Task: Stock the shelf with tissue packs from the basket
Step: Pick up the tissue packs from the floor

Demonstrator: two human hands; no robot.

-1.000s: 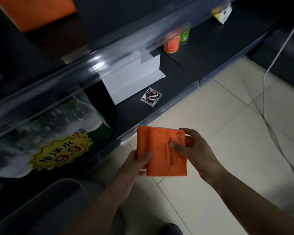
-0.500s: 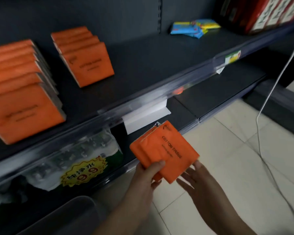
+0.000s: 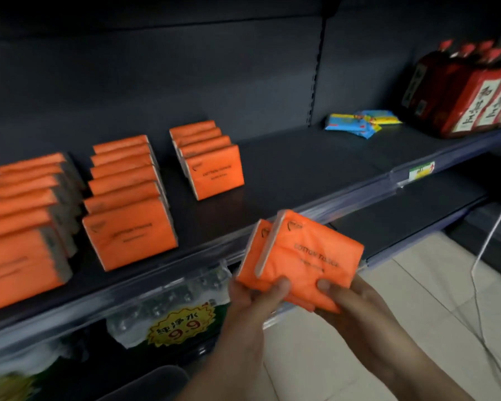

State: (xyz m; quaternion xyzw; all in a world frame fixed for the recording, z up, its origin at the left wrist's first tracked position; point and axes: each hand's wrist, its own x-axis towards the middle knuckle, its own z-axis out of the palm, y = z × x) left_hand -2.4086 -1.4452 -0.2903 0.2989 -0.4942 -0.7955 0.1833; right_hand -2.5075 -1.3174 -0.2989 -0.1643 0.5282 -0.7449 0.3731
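Fingers point(image 3: 275, 287) of left hand point(image 3: 243, 319) and right hand point(image 3: 356, 308) both pinch lower edge of two tissue packs point(image 3: 310, 256), thumbs on front face. Packs near upright, just short of shelf point(image 3: 301, 175) lip. Step: carrying to shelf, placing not yet done. Likely target: short row point(image 3: 211, 163) at 11 o'clock from held packs. Next move calls for lifting over lip and setting down in front of that row. At 7 o'clock, grey rim point(image 3: 156, 380), possibly basket; too dim to tell.

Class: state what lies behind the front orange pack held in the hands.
A second orange pack sits behind the front pack; only its left edge shows. The rest is covered.
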